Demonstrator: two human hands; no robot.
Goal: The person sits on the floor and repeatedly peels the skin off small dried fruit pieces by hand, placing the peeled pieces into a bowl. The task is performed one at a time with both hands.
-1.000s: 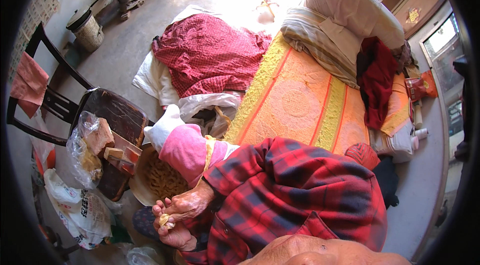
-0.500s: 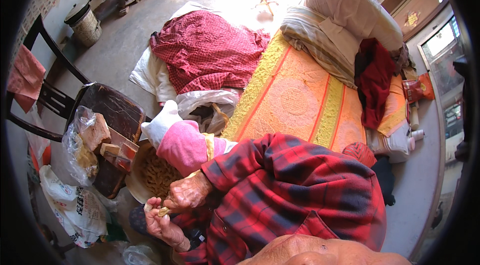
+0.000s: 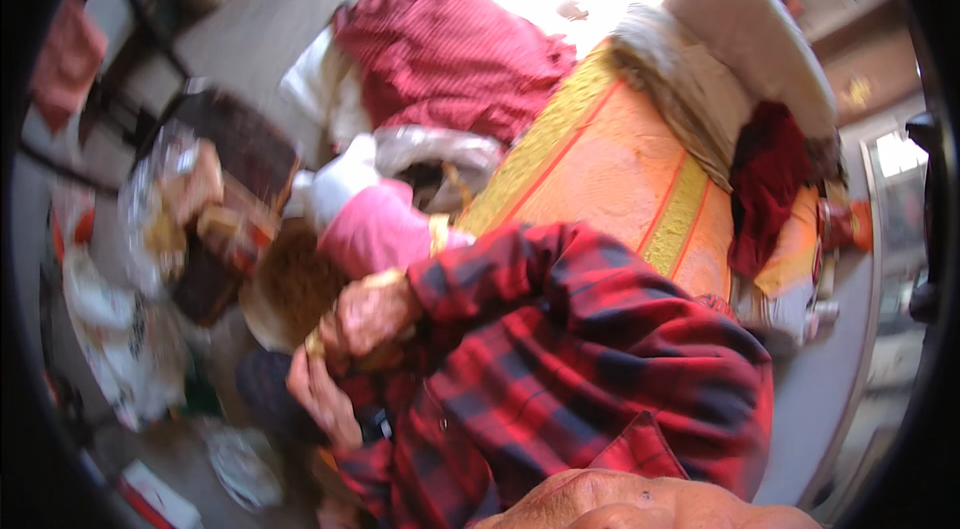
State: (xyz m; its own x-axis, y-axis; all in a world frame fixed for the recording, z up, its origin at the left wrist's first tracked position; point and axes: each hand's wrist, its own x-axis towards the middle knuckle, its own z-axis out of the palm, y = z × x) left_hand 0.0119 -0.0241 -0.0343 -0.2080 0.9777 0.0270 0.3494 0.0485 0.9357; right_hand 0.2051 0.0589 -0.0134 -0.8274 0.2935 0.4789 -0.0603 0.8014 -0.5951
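Note:
My left hand (image 3: pixel 328 401) is low on the left with its fingertips raised to a small tan-yellow piece (image 3: pixel 316 343). My right hand (image 3: pixel 372 317) is just above, its bent fingers closed at that same piece. Motion blur hides the exact grip and the piece's kind. Beyond both hands is a round pale basin (image 3: pixel 258 301) holding many tan, curled pieces (image 3: pixel 300 274). A pink and white cloth bundle (image 3: pixel 370 224) with a yellowish band lies beside the basin, close to my right wrist.
To the left, a dark chair (image 3: pixel 225 134) carries a clear plastic bag (image 3: pixel 150 219) and wooden blocks (image 3: pixel 235 229). White sacks (image 3: pixel 120 339) lie below it. A red checked cloth (image 3: pixel 450 59) lies ahead. An orange and yellow covered bed (image 3: pixel 590 179) extends along the right.
The view has swung and blurred, with the room shifting in frame. My hands stay together at the small piece; the left fingers now point up more steeply toward it.

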